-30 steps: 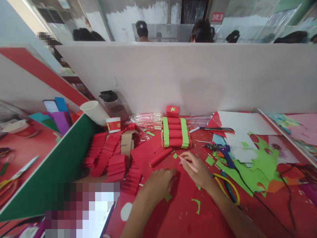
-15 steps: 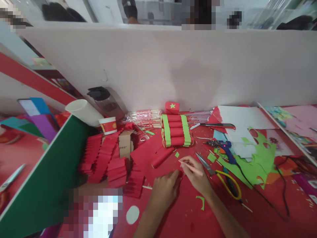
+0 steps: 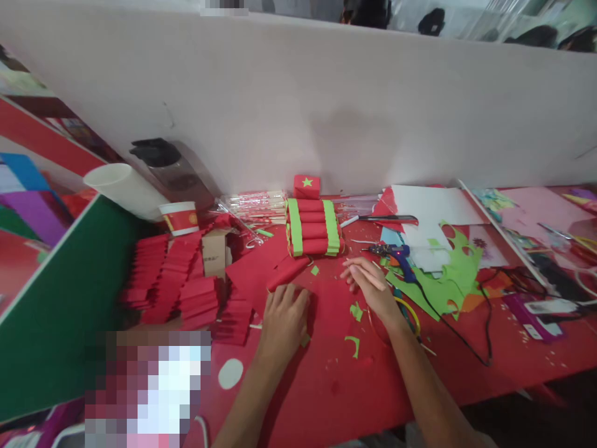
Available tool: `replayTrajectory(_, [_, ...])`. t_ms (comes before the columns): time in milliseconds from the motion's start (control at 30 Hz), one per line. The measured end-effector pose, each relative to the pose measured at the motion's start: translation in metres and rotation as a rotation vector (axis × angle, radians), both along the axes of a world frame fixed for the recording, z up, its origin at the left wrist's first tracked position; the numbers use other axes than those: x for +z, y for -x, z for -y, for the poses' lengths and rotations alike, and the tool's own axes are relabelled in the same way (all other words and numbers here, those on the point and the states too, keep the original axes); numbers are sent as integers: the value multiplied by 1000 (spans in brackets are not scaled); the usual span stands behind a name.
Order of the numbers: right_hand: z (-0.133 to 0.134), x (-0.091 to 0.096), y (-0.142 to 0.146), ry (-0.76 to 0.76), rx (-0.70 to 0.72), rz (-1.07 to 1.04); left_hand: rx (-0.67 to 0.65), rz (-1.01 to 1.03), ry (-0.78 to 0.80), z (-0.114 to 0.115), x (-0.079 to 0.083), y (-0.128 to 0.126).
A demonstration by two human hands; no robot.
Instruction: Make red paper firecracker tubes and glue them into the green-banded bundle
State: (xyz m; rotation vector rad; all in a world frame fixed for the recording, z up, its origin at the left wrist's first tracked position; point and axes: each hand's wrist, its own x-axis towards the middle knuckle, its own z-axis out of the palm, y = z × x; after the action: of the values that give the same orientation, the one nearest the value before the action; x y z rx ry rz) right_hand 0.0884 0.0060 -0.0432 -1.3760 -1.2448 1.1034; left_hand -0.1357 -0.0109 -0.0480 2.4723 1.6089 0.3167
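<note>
My right hand (image 3: 373, 291) is closed round a pale pink pencil (image 3: 372, 275), held above the red table. My left hand (image 3: 285, 314) lies on red paper with its fingers stretched forward, palm down. Just beyond its fingertips is a rolled red paper tube (image 3: 290, 272). Behind it stands a bundle of red paper rolls (image 3: 313, 229) with two light green bands. A small red piece with a yellow star (image 3: 306, 183) sits at the back of the bundle. Green scraps (image 3: 356, 312) lie between my hands. Yellow-handled scissors (image 3: 415, 314) are partly hidden by my right hand.
Pleated red paper (image 3: 198, 302) and a small cardboard box (image 3: 214, 254) lie left, near a paper cup (image 3: 180, 219) and dark-lidded bottle (image 3: 175, 171). A blue glue gun (image 3: 402, 258), its cord and cut green paper (image 3: 448, 280) lie right. A green divider (image 3: 69, 311) borders the left.
My right hand has drawn away from my left with the pencil, toward the scissors. My left hand's fingers have straightened out over the paper. The camera view has shifted a little.
</note>
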Motion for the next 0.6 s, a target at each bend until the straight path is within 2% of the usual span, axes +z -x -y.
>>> replayTrajectory(100, [-12, 9, -4, -52, 81, 41, -20, 59, -51, 5, 6, -11])
replayTrajectory(267, [-22, 5, 6, -144, 73, -1, -219, 129, 171, 18, 10, -53])
replayTrajectory(433, [-18, -5, 8, -216, 98, 10, -142, 129, 256, 19, -1, -73])
replayTrajectory(533, [-15, 3, 6, -316, 130, 146, -138, 164, 286, 16, -2, -72])
replayTrajectory(600, [-15, 14, 9, -411, 208, 289, -152, 202, 311, 15, 3, -70])
